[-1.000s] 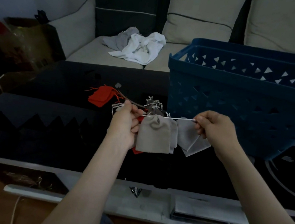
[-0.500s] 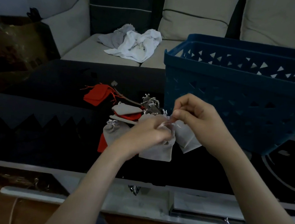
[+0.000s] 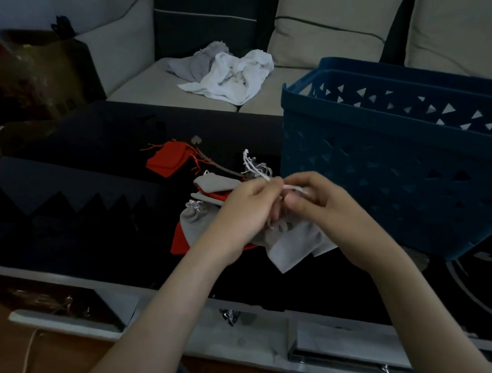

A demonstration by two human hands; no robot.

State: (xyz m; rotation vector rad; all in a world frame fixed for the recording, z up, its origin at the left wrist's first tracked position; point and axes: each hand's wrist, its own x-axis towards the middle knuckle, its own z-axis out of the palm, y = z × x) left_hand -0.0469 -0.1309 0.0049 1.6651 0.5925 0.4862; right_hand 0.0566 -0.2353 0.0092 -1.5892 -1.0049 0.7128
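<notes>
The person is working on a grey pouch [image 3: 291, 246], which is hanging just above the near part of the dark bench [image 3: 96, 144], below and between the two hands; its mouth is hidden behind the fingers, so how far it is gathered cannot be told.

The left hand [image 3: 243, 213] is curling in with its grip pressed together on the white drawstring [image 3: 293, 187]; the right hand [image 3: 330, 217] is pinching the same cord from the other side, with a short stretch showing between them. The hands are sitting almost touching, probably because the cord ends are being crossed or knotted at the pouch's neck; holding the pouch off the bench is letting its body hang free, so the fabric is not bunching under the cord.

Just beyond the left hand a small heap of pouches is lying on the bench: a cinched grey pouch [image 3: 193, 220] with its cords tied, a flat grey pouch [image 3: 216, 183] over a red layer, and a red pouch [image 3: 166, 159] farther back. They are sitting near enough to reach, likely as the stock being worked through; which are finished is not clear for all of them.

The blue basket [image 3: 392, 184] is standing on the bench just beside the right hand, plausibly placed to receive closed pouches. A white cloth [image 3: 236, 74] is lying crumpled on the sofa [image 3: 169, 94] behind.
</notes>
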